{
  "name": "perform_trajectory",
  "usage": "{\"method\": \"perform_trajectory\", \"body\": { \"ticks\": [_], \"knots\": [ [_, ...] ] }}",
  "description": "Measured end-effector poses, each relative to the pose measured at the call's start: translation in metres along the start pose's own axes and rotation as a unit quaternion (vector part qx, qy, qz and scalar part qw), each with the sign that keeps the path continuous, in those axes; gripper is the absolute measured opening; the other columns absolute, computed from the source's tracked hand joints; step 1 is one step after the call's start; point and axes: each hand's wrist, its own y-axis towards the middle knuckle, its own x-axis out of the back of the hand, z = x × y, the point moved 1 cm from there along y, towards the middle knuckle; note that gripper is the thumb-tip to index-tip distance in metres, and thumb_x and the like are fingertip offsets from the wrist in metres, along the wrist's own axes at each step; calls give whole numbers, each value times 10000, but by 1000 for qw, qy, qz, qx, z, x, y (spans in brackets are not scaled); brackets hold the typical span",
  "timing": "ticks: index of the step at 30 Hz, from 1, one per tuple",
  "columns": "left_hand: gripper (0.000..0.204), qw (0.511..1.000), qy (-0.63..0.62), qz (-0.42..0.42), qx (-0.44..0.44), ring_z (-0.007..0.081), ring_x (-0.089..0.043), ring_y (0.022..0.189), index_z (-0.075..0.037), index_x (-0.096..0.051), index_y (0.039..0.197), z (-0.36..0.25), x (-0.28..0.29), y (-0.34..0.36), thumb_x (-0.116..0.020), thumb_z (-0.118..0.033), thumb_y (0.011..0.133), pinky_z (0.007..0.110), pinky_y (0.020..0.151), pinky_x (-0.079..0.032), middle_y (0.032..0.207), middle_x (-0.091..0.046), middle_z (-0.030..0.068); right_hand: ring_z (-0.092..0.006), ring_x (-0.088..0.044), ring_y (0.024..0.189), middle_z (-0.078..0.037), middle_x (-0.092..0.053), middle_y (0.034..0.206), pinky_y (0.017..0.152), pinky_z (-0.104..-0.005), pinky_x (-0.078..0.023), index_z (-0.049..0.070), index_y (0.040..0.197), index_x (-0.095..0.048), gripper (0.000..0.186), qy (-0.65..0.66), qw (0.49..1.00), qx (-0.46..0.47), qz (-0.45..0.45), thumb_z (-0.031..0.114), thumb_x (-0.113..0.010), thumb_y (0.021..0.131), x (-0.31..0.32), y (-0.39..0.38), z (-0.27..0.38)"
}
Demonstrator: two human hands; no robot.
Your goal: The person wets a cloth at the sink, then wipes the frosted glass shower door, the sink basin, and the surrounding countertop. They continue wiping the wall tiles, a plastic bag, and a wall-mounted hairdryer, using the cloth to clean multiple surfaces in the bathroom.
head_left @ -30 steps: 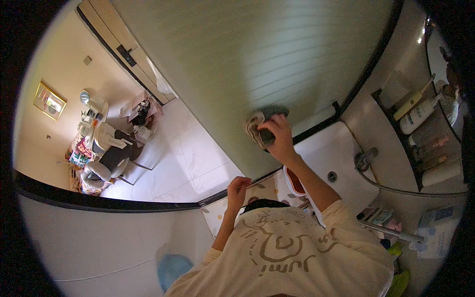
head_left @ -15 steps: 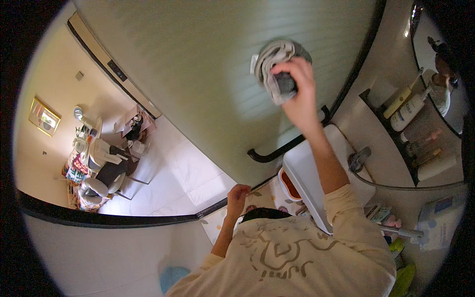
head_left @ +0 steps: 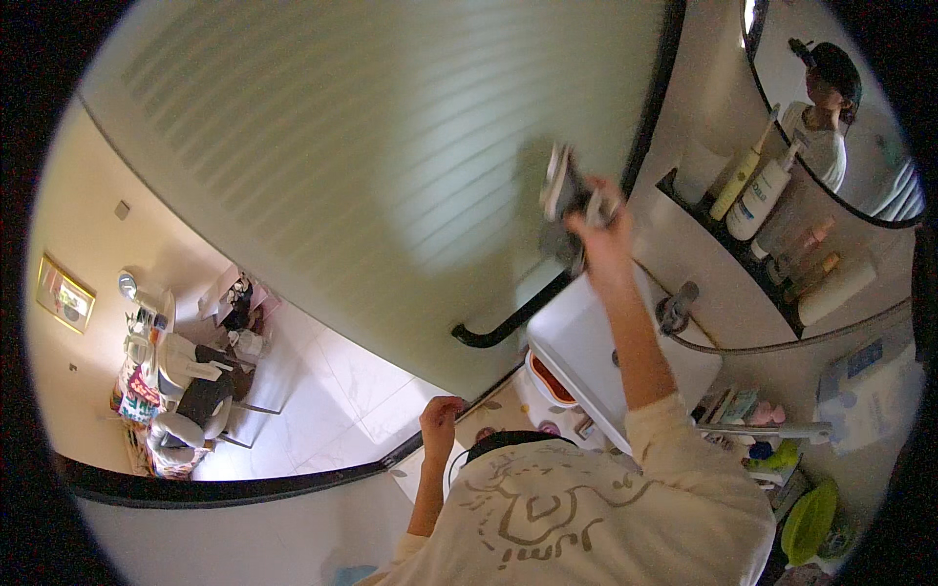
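Note:
My right hand (head_left: 608, 239) is closed on a bunched grey-and-white cloth (head_left: 565, 190). The cloth is in front of the frosted, ribbed glass door (head_left: 391, 186), near its right side and above the black bar handle (head_left: 513, 317). I cannot tell whether it touches the glass. Low down, by the door's lower corner, my left hand (head_left: 440, 418) is curled into a loose fist, with nothing visible in it.
Below my right forearm is a white washbasin (head_left: 581, 337) with a tap (head_left: 676, 308). On the right, a dark wall shelf (head_left: 708, 217) carries several bottles under a mirror (head_left: 831, 117). A green basin (head_left: 809, 523) sits lower right. Left, a doorway shows a furnished room.
My right hand has brought the cloth lower and nearer the door's right side, and the cloth has turned in my grip. The whole view has shifted. My left hand stays curled by the door corner.

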Motion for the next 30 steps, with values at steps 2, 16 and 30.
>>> {"method": "perform_trajectory", "body": {
  "ticks": [2,16,30],
  "knots": [
    [106,1000,-6,7,-24,184,-585,746,39,-582,845,3,-4,3,-520,-44,828,295,689,-485,814,-596,102,-144,-512,927,-38,-554,931,825,-258,-399,48,981,-516,281,-114,953,278,38,-36,-567,718,-10,33,35],
    [192,999,20,15,-20,155,-570,726,34,-580,840,-1,-10,4,-436,121,748,245,680,-460,775,-577,91,-170,-508,723,-41,-505,840,671,-279,-433,45,931,-502,349,22,981,-193,-13,-66,-580,609,31,4,-124],
    [150,993,55,59,-87,175,-583,719,7,-578,833,-35,-50,13,-472,87,763,252,649,-450,788,-594,102,-236,-533,883,-126,-538,927,797,-307,-412,2,982,-492,329,-202,934,292,-42,0,-568,661,25,136,-19]
  ]
}}
